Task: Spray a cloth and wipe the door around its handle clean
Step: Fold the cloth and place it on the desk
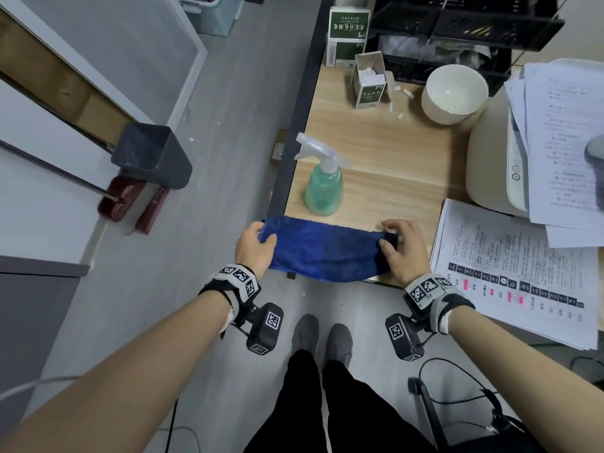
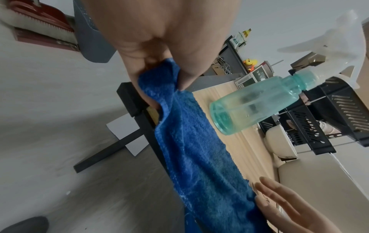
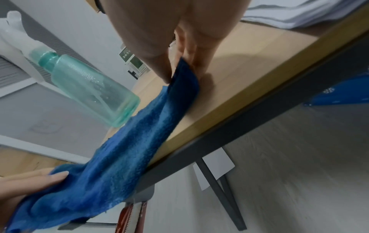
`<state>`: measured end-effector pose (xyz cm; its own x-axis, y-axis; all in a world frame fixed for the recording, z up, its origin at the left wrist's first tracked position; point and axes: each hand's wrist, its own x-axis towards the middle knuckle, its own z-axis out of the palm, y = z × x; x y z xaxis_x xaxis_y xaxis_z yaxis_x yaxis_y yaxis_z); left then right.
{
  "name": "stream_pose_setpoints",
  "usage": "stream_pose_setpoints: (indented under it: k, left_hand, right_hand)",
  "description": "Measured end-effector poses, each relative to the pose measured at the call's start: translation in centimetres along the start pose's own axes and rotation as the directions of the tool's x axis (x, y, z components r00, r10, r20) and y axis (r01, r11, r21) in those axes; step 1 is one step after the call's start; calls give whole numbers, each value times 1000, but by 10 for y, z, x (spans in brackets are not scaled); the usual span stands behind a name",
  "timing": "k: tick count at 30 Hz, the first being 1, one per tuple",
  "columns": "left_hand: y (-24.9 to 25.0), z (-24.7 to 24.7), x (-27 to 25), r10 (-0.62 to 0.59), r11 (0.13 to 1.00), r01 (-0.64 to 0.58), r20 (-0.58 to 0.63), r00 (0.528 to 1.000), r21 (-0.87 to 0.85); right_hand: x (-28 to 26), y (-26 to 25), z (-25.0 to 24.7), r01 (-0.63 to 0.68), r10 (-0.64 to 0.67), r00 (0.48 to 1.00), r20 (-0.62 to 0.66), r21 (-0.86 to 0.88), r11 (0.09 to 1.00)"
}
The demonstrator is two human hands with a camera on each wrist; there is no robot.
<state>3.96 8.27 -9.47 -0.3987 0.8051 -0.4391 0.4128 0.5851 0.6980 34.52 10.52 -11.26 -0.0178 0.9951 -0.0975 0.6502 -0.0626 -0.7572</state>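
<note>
A blue cloth (image 1: pixel 327 248) is stretched along the near edge of the wooden table (image 1: pixel 385 152), partly hanging over it. My left hand (image 1: pixel 258 245) pinches the cloth's left end (image 2: pixel 159 75), just off the table corner. My right hand (image 1: pixel 397 243) pinches the right end (image 3: pixel 184 74) between thumb and fingers, on the tabletop. A green spray bottle (image 1: pixel 323 188) with a white trigger head stands upright on the table just behind the cloth (image 2: pixel 199 157), also visible as the bottle (image 2: pixel 253 105) and the bottle (image 3: pixel 91 88). The door (image 1: pixel 39 165) stands at the left.
A white bowl (image 1: pixel 454 93), green-and-white boxes (image 1: pixel 367 80), black racks (image 1: pixel 457 24), a printer (image 1: pixel 490 165) and paper stacks (image 1: pixel 510 273) crowd the table's back and right. On the floor at left are a grey dustpan (image 1: pixel 153 155) and a red brush (image 1: pixel 121 197).
</note>
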Motion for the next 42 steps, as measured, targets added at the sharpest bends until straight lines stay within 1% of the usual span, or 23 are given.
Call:
stream_pose_setpoints:
  k: [2,5,8,11,14,16,19,20,22,23,24,25,26,28,29,30,31,32,34,37,40,42]
  left_hand:
    - [-2,-1,1,41,998,-43,-37,998,-46]
    - [0,-6,-1,111,987,-124,-135,985,-98]
    - [6,-15,-9,174,970,-203,-197,965,-134]
    - [12,-21,-22,213,957,-241,-174,961,-159]
    - [22,-14,-35,286,945,-301,-125,950,-130]
    - [31,-1,-44,358,926,-364,-69,931,-103]
    - [42,29,-58,449,892,-444,54,892,-79]
    - [44,40,-61,474,880,-471,119,872,-58]
    - [51,61,-63,493,860,-509,321,809,-38]
    - [54,68,-64,463,866,-499,428,776,-33]
    - [58,71,-65,423,880,-475,496,758,-23]
    - [59,72,-64,386,896,-443,508,770,-11]
    - [59,70,-63,356,916,-402,471,807,-3]
    - [57,59,-58,291,948,-316,304,907,36]
    - [54,54,-53,264,955,-286,209,942,82]
    - [51,48,-48,241,957,-259,136,961,131]
    - [48,44,-43,217,958,-230,91,972,173]
    - [46,42,-38,187,959,-198,72,980,203]
    - [46,44,-31,112,965,-127,74,991,230]
    - [53,56,-25,56,972,-82,118,991,222]
    - [61,63,-21,-11,977,-18,137,991,210]
    - [64,64,-18,-57,984,31,146,988,176]
  right_hand:
    - [-1,-1,0,-15,16,999,-28,35,999]
    - [1,-8,1,-29,38,996,-82,103,994]
    - [7,-13,7,-44,54,996,-70,147,988]
    - [12,-14,19,-71,78,996,-45,132,989]
    - [11,-14,23,-79,86,995,-59,122,989]
    - [7,-12,19,-101,111,992,-56,157,982]
    - [0,-9,9,-93,101,995,-23,232,968]
    - [-2,-8,5,-90,96,995,-12,257,962]
    - [-8,-5,-1,-112,115,993,9,304,946]
    - [-10,-3,-3,-135,136,990,17,330,934]
    - [-12,-1,-5,-161,163,986,26,353,922]
    - [-14,0,-7,-185,188,982,26,370,910]
    - [-16,0,-8,-206,214,977,20,370,906]
    - [-17,0,-9,-242,257,966,4,354,903]
    - [-17,-1,-9,-261,277,961,-1,340,904]
    - [-17,-3,-7,-274,290,957,-3,323,906]
    - [-17,-5,-4,-281,297,955,-10,291,915]
    - [-17,-8,-3,-277,289,957,-20,236,932]
    - [-14,-12,0,-257,259,966,-25,69,964]
    - [-7,-21,-1,-242,250,967,53,-131,962]
    - [6,-24,-5,-185,223,966,134,-248,951]
    - [16,-25,-9,-154,223,953,204,-308,939]
